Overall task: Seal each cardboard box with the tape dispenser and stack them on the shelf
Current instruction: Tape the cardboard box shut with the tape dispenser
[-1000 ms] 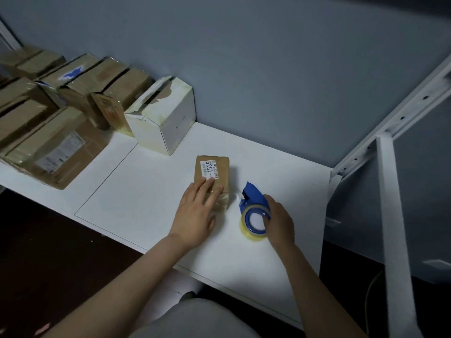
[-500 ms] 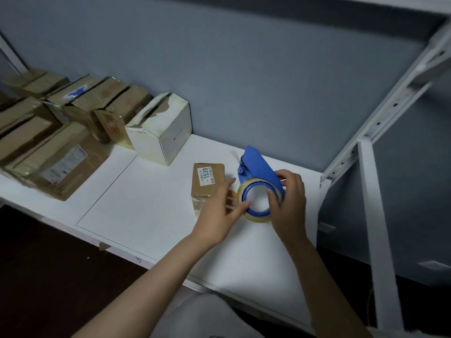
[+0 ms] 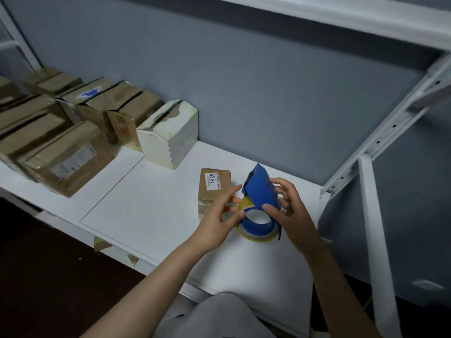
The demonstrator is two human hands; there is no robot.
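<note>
Blue plastic tape dispenser (image 3: 260,191) sits above the white shelf (image 3: 151,206), gripped by the right hand (image 3: 292,213): thumb on its front face, fingers curled behind and partly hidden. Left hand (image 3: 219,220) is spread, its nearly straight fingertips touching the yellowish tape roll (image 3: 258,236); any loose clear tape end cannot be made out. Small cardboard box (image 3: 214,189), labelled 1539, rests on the shelf just behind the left hand, its near right corner covered. Brown boxes (image 3: 73,157) at far left are blurred and cut off by the frame edge
</note>
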